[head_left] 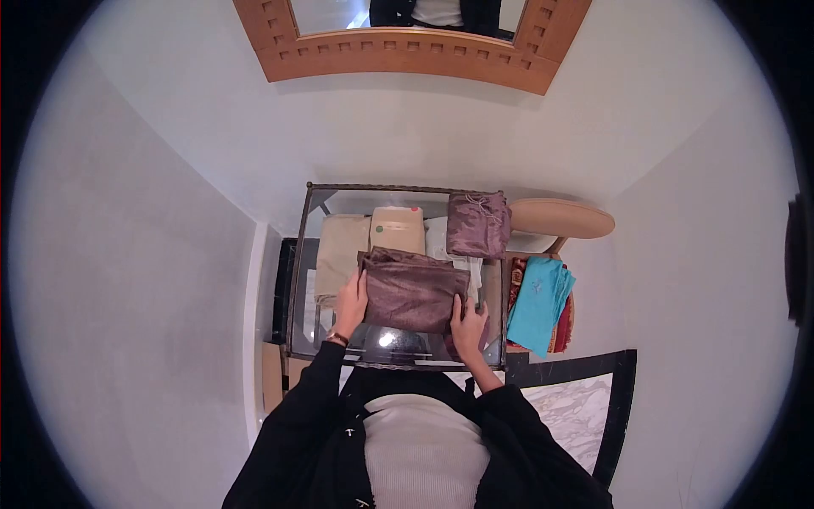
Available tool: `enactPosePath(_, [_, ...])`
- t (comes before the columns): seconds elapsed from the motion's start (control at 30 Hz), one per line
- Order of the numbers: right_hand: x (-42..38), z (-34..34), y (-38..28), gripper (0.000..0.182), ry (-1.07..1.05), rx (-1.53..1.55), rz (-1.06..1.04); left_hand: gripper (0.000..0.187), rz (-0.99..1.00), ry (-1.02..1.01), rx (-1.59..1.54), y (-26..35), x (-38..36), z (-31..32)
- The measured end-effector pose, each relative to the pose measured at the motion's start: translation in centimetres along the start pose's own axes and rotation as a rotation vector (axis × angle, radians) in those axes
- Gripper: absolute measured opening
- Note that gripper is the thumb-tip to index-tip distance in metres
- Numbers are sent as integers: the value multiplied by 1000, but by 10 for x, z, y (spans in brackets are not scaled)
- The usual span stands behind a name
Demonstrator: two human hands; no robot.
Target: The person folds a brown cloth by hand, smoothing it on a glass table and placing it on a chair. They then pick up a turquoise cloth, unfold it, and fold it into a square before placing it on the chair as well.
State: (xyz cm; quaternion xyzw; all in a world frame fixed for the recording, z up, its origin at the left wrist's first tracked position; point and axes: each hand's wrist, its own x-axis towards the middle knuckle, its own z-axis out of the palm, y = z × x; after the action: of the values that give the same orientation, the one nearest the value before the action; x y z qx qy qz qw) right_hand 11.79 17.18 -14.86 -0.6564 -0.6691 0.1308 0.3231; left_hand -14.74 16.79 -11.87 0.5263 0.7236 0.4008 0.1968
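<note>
The folded brown satiny cloth point(413, 293) is held over the middle of the glass-topped table point(407, 347); whether it touches the surface cannot be told. A folded beige cloth point(342, 248) lies along the left edge, a tied purple bundle point(477, 229) at the far right corner, a cream box point(398, 227) near the far edge. The left hand point(351, 304) grasps the folded brown satiny cloth's left side, the right hand point(468, 327) its near right corner. A bracelet point(337, 338) rings the left wrist.

The mirror point(415, 47) is cropped above, and brown cloth point(409, 293) partly hides a beige package point(397, 227).
</note>
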Motion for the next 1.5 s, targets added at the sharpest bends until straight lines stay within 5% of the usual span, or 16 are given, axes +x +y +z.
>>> enactPosePath(0.23, [17,8,-2,37,-81,-187,13,37,-201,-82,79,-35,6,16])
enactPosePath(0.3, [14,-1,-11,37,-88,-128,95,41,-145,65,107,-14,-10,7])
enactPosePath(0.37, [13,-9,-24,40,-53,50,198,44,-2,107,172,2,-21,1])
enactPosePath(0.47, [11,-15,-51,45,70,33,-77,52,307,-41,324,23,-33,4])
enactPosePath(0.53, [15,-1,-64,49,-73,-42,-260,58,483,-186,428,43,-33,12])
enactPosePath(0.87, [20,55,-52,59,-209,-346,-408,68,381,-210,531,-4,-19,50])
enactPosePath(1.37, [23,45,-44,61,-200,-327,-418,64,392,-217,515,-3,-16,29])
enactPosePath(1.5, [28,42,-36,64,-290,-66,-325,59,327,-122,362,-9,-11,28])
